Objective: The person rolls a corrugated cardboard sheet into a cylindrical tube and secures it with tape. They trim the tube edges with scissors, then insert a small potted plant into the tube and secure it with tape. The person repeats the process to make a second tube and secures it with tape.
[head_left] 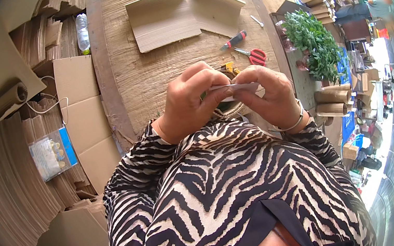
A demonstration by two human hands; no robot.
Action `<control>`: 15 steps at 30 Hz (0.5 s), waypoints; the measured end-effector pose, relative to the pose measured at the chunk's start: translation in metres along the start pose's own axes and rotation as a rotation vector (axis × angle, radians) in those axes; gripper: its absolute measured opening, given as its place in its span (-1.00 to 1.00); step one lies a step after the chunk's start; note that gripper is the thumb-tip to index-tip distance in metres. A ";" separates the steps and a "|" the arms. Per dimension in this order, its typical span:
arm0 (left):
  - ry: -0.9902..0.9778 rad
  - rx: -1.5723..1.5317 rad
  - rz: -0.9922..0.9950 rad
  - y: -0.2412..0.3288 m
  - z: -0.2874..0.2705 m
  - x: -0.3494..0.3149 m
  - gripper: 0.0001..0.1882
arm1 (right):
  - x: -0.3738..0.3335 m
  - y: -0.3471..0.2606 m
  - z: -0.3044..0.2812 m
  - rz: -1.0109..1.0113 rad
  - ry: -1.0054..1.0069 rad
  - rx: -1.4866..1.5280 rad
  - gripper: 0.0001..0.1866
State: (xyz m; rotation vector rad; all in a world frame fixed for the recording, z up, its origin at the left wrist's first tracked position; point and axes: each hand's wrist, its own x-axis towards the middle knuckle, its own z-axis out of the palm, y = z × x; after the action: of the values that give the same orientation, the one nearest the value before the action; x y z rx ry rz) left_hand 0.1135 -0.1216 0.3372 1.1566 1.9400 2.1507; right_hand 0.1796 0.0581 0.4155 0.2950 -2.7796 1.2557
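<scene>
Close in front of my body, at the table's near edge, both hands pinch a thin pale strip [245,87]. My left hand [188,98] has its fingertips closed on one end, my right hand [272,93] on the other. Whether the strip is paper, film or tape I cannot tell. Beneath the hands, partly hidden, is a roundish brown item [230,110] with some green near it. A small yellow object [229,68] lies just beyond the fingers. Red-handled scissors [257,57] and a red and dark knife-like tool [234,40] rest on the wooden table [146,74].
Two corrugated cardboard pieces, one flat [163,22] and one with a folded edge [217,9], lie at the table's far side. Stacked cardboard [11,176] and a plastic bottle [82,33] stand left. Leafy green plants [314,44] and cardboard tubes [331,102] are right.
</scene>
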 end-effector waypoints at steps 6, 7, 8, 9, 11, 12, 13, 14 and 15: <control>-0.138 0.026 0.340 -0.010 0.017 -0.015 -0.88 | -0.048 0.035 -0.006 0.225 -0.143 0.380 -0.90; -0.104 0.148 0.308 -0.019 0.015 -0.017 -0.83 | -0.058 0.039 -0.005 0.261 -0.047 0.359 -0.89; -0.072 0.264 0.266 -0.021 0.013 -0.014 -0.80 | -0.065 0.043 -0.006 0.286 0.094 0.341 -0.88; -0.038 0.382 0.225 -0.023 0.012 -0.011 -0.76 | -0.072 0.048 -0.007 0.309 0.234 0.321 -0.88; -0.141 0.561 0.163 -0.030 0.013 -0.006 -0.61 | -0.083 0.063 -0.016 0.423 0.316 0.295 -0.92; -0.205 0.643 0.120 -0.029 0.018 -0.006 -0.55 | -0.083 0.067 -0.017 0.407 0.344 0.254 -0.91; -0.268 0.727 0.076 -0.027 0.024 -0.006 -0.49 | -0.082 0.070 -0.017 0.390 0.371 0.212 -0.89; -0.322 0.751 0.065 -0.028 0.029 -0.009 -0.43 | -0.082 0.073 -0.017 0.362 0.366 0.160 -0.88; -0.375 0.776 0.054 -0.031 0.035 -0.013 -0.38 | -0.080 0.075 -0.015 0.334 0.361 0.107 -0.87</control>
State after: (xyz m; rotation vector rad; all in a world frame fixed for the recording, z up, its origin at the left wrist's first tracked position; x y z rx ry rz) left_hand 0.1270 -0.0909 0.3020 1.5509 2.6090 1.0447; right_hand 0.2424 0.1293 0.3581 -0.3722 -2.5190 1.3635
